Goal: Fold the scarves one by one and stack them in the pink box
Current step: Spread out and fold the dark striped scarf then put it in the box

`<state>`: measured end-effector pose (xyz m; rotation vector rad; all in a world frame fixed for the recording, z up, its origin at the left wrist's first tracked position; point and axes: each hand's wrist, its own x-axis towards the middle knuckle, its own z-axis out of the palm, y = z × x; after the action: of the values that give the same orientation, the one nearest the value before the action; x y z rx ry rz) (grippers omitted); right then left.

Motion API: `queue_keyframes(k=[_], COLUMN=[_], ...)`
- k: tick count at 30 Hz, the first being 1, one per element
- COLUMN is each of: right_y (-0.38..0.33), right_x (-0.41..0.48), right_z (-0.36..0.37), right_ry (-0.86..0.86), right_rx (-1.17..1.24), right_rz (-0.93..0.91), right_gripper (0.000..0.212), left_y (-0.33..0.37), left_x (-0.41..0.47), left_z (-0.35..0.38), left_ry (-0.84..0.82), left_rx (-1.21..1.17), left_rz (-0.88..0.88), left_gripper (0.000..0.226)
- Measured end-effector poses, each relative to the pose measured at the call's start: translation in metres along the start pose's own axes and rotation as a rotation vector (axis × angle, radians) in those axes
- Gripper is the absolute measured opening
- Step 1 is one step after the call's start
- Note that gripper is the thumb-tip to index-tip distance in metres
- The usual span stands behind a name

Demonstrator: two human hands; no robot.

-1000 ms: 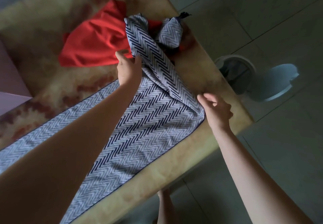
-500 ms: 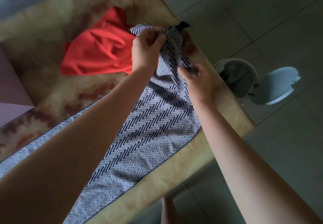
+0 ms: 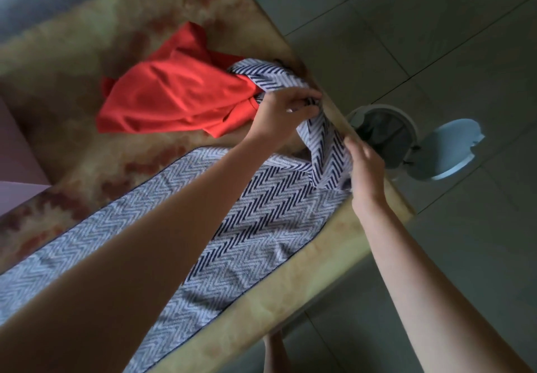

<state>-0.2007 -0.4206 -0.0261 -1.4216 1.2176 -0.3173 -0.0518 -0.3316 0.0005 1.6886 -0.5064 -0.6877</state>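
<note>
Scarves counted: two, both on the table (image 3: pixel 87 52), neither in the box.
Chevron scarf (image 3: pixel 261 212): one, navy and white; most of it lies flat in a long band along the table's near edge. Its far end is lifted and bunched near the table's right edge, and its far tip overlaps the red scarf.
Red scarf (image 3: pixel 174 102): one, crumpled in a heap beyond the flat band, unfolded.
Pink box (image 3: pixel 17 163): one, at the left frame edge, only partly in view; its contents are not visible.
Left hand (image 3: pixel 286 111): fingers curled tight round the bunched end of the chevron scarf, holding it above the tabletop.
Right hand (image 3: pixel 366 169): fingers together, laid along the outer edge of the raised strip just below the left hand; the thumb is hidden, so a pinch cannot be confirmed.
Hands counted: two, both on the same scarf, close together.
Bin (image 3: pixel 383 137): one, round, on the tiled floor (image 3: pixel 436 38) just beside the table's right edge, with its lid (image 3: pixel 453 148) swung open.
</note>
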Motion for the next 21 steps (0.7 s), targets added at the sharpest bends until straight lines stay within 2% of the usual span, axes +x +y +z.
queue_keyframes(k=[2,4,8,10,12,14,17,19,21], right_y=[-0.019,-0.041,-0.07,-0.066,-0.063,-0.065,-0.074,-0.073,-0.06], right_x=[0.016,0.031,0.042,0.048,0.055,0.059,0.055,0.044,0.025], right_z=[-0.001,0.005,0.045,0.061,0.07,0.067,0.039,0.017,-0.002], right_ry=[-0.034,-0.162,-0.467,-0.535,-0.455,-0.265,0.05,0.132,0.139], right_rx=[0.027,0.002,-0.374,-0.522,-0.551,-0.364,-0.075,0.02,-0.038], right_rz=[0.005,-0.055,-0.176,-0.199,-0.232,-0.297,-0.422,-0.499,-0.564], right_gripper=[0.042,0.043,0.046,0.041,0.038,0.022,0.021,0.022,0.026], left_y=[-0.01,-0.024,-0.033,-0.029,-0.025,-0.024,-0.027,-0.028,-0.028], left_x=[-0.014,-0.028,-0.043,-0.042,-0.04,-0.04,-0.038,-0.035,-0.032], left_z=[-0.001,-0.002,-0.002,-0.003,-0.006,-0.011,-0.022,-0.03,-0.034], left_ry=[-0.018,-0.08,-0.179,-0.191,-0.223,-0.19,0.052,0.151,0.15], left_rx=[-0.052,-0.056,-0.001,-0.019,-0.005,-0.016,-0.087,-0.13,-0.181], left_rz=[-0.098,-0.162,-0.148,-0.144,-0.135,-0.14,-0.17,-0.228,-0.326], left_gripper=[0.029,0.028,0.027,0.026,0.025,0.027,0.021,0.017,0.017])
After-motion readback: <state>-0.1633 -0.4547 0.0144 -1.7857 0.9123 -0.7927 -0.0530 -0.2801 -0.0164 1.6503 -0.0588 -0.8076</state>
